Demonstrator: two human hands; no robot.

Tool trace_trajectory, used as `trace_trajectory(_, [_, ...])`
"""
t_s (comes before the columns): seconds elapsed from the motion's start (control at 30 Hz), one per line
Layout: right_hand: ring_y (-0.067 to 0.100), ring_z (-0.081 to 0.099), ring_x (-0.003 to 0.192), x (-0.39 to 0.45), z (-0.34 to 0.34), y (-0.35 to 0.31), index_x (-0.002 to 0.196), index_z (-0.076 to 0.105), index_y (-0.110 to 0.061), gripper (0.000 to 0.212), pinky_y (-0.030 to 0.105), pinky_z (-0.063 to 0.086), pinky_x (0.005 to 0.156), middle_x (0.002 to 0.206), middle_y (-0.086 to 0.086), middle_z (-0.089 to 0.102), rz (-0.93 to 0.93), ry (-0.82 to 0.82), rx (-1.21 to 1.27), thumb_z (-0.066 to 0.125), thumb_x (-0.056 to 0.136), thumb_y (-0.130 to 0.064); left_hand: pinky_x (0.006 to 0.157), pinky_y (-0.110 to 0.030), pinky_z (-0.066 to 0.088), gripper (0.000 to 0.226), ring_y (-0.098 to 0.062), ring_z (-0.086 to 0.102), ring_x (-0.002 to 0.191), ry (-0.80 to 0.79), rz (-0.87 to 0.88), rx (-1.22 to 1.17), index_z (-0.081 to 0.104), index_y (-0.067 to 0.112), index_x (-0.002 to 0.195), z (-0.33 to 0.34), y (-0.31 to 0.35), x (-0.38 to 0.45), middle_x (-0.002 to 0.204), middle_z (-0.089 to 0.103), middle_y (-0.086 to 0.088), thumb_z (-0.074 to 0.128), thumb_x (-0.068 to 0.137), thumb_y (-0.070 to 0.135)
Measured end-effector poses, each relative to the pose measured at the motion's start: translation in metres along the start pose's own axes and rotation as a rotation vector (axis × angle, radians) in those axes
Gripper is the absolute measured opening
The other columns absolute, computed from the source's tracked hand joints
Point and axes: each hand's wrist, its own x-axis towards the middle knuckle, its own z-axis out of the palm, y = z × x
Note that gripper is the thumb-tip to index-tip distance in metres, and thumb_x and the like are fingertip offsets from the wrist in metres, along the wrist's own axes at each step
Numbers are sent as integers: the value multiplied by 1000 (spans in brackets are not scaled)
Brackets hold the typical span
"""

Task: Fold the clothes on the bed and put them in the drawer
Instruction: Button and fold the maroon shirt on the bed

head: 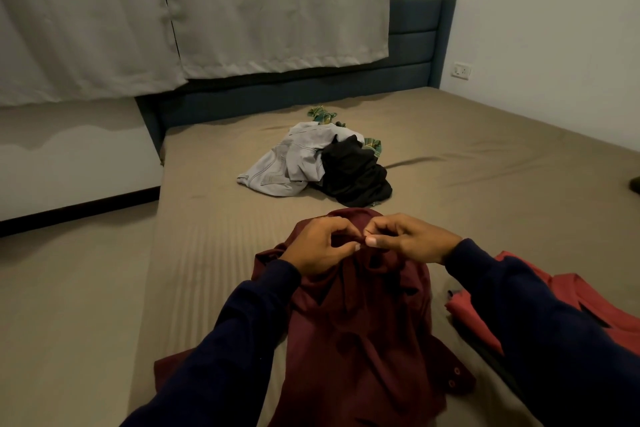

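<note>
A maroon buttoned shirt [360, 333] lies bunched on the near part of the bed [207, 253], lifted at its top end. My left hand [318, 246] and my right hand [412, 239] meet at that top edge, each pinching the maroon cloth between thumb and fingers. A lighter red garment [485, 302] lies flat to the right, partly under my right sleeve. Farther up the bed sits a heap: grey jeans [287, 159], a black garment [353, 173] and a green checked cloth [323, 114] behind them.
A dark blue headboard [412, 59] runs along the far side under grey curtains [207, 10]. The bed's left edge drops to the floor [69, 288]. A white wall with a socket [461, 71] stands at the right.
</note>
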Motion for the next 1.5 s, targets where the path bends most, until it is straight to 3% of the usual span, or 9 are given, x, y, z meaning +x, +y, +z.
trace_trajectory(0.3, [11, 61, 78, 2, 2, -5, 103, 71, -13, 10, 24, 51, 77, 88, 10, 69, -44, 97, -29, 65, 97, -19, 101, -32, 49, 23, -10, 66, 107, -133, -189, -209, 75, 20, 113, -11, -12, -3, 108, 74, 6, 72, 90, 19])
trace_trajectory(0.67, [5, 58, 84, 5, 15, -10, 109, 63, -25, 14, 23, 49, 73, 96, -11, 63, -253, 173, -493, 63, 96, -26, 82, -7, 47, 30, 9, 63, 104, -81, -347, -450, 75, 10, 114, -7, -17, -10, 110, 74, 4, 77, 84, 11])
trace_trajectory(0.8, [7, 56, 78, 3, 21, -9, 107, 60, -27, 21, 24, 49, 67, 89, -9, 61, -241, 231, -487, 70, 89, -29, 102, -27, 46, 28, -12, 63, 116, -94, -331, -502, 78, 14, 107, -4, -18, -12, 108, 74, -1, 81, 80, 22])
trace_trajectory(0.9, [5, 59, 86, 2, 17, -1, 111, 60, -30, 40, 23, 50, 74, 97, -13, 64, -170, 177, -468, 75, 82, -53, 93, -25, 50, 18, -14, 68, 105, -87, -328, -496, 79, 12, 100, -7, -13, -12, 101, 75, -2, 80, 82, 13])
trace_trajectory(1.03, [10, 61, 98, 1, 10, 16, 119, 65, -32, 38, 28, 47, 95, 108, -9, 68, -63, -12, -707, 72, 86, -49, 81, -20, 53, 16, -7, 68, 90, -255, -216, -165, 75, 21, 93, -24, -7, -8, 95, 74, 6, 79, 81, 12])
trace_trajectory(1.17, [21, 62, 83, 1, 1, 20, 110, 65, -17, 25, 37, 53, 70, 99, 1, 64, -193, 210, -985, 71, 88, -29, 66, -34, 49, 19, -16, 57, 69, -417, -132, 457, 57, 26, 71, -42, -13, -5, 74, 61, 5, 71, 79, 16])
trace_trajectory(1.3, [19, 56, 64, 0, 5, 24, 101, 56, -14, 35, 30, 47, 44, 86, 4, 60, -401, 484, -1161, 76, 74, -7, 63, -34, 43, 6, -21, 56, 80, -191, -22, 805, 53, 24, 84, -46, -4, -11, 85, 60, 3, 58, 87, 23])
trace_trajectory(1.4, [20, 55, 76, -9, 19, 39, 106, 58, -18, 34, 33, 50, 49, 97, 4, 58, -340, 445, -1120, 71, 75, -9, 62, -31, 41, 23, -18, 58, 82, -81, 110, 919, 64, 23, 94, -30, -13, -31, 88, 63, 5, 53, 88, 42])
trace_trajectory(1.5, [13, 48, 92, -30, 43, 65, 100, 60, -27, 22, 37, 53, 69, 107, -4, 51, -180, 201, -938, 65, 84, -41, 64, -30, 51, 63, -8, 62, 69, -231, -93, 639, 72, 24, 82, -4, -32, -64, 75, 69, 10, 48, 77, 82])
